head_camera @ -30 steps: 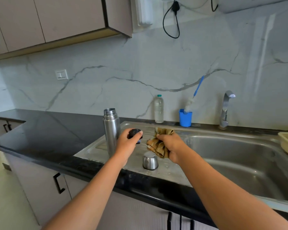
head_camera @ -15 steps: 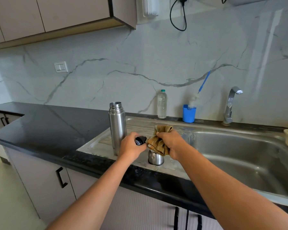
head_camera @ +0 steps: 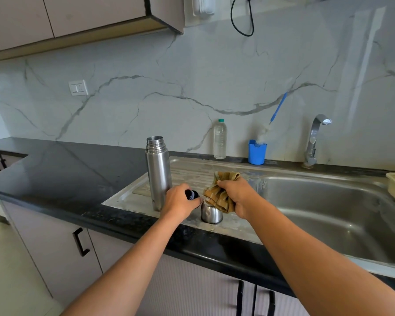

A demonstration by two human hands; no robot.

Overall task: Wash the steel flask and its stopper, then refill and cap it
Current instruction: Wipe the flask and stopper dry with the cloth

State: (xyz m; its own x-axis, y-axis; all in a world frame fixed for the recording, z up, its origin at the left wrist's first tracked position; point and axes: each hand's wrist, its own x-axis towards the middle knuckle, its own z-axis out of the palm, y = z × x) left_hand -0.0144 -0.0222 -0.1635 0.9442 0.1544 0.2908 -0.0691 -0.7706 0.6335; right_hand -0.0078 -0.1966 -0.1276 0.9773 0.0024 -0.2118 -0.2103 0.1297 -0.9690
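My left hand (head_camera: pixel 180 200) grips the black stopper (head_camera: pixel 191 194), fingers curled round it; my right hand (head_camera: pixel 236 197) clutches a bunched cloth (head_camera: pixel 217 197) just beside the stopper; the flask (head_camera: pixel 158 174) stands upright and uncapped on the drainboard (head_camera: pixel 192 169), just left of my left hand; a steel cup (head_camera: pixel 211 213) sits below the cloth.

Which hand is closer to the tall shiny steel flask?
Left. The left hand, holding the black stopper, is just beside the tall steel flask; the right hand, gripping the tan cloth, is farther right.
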